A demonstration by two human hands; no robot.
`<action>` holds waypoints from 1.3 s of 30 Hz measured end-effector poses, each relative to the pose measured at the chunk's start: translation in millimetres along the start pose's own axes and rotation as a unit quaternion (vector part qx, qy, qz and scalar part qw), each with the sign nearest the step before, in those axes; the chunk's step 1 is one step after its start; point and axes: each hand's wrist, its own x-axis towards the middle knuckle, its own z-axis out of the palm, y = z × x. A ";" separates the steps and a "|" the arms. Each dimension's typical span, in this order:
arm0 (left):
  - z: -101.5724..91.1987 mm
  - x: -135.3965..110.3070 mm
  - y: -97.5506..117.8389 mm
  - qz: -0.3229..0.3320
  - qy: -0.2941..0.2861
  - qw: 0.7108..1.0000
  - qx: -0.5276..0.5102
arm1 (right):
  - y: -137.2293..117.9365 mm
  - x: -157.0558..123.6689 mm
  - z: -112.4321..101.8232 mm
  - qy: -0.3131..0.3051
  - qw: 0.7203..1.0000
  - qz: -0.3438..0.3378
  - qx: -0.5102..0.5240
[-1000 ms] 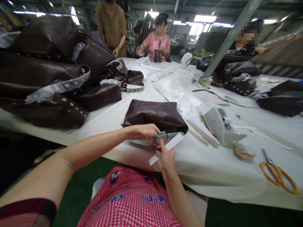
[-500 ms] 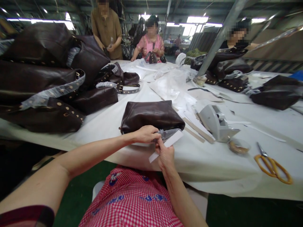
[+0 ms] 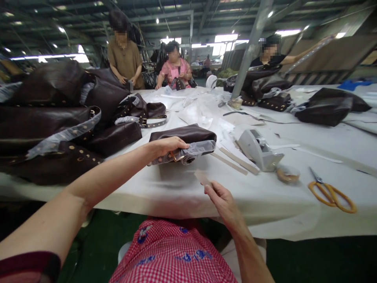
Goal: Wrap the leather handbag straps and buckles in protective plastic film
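Note:
A dark brown leather handbag (image 3: 182,133) lies on the white-covered table before me, its near side tipped up slightly. Along that side runs a studded strap (image 3: 166,158) with a gold buckle and a rolled end, partly covered by clear plastic wrap (image 3: 202,147). My left hand (image 3: 171,144) is closed on the bag's near edge at the strap, thumb on top; its other fingers are partly hidden. Nearer to me and apart from the bag, my right hand (image 3: 222,198) pinches a pale strip (image 3: 202,177), blurred by motion.
Right of the bag stand a grey tape dispenser (image 3: 256,149), a tape roll (image 3: 288,174) and yellow-handled scissors (image 3: 331,192). Cardboard strips (image 3: 232,163) lie beside the dispenser. Brown bags (image 3: 53,118) are piled at left. Several people work across the table, near a metal post (image 3: 250,51).
My right hand has drawn away from the bag, down and right, with the pale strip. The bag's near side has turned up, showing the strap and buckle. My left hand has shifted left and up.

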 end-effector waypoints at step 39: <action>12.7 3.8 -16.4 0.099 -0.037 0.983 0.150 | 18.5 37.2 47.8 -0.009 0.983 0.136 0.121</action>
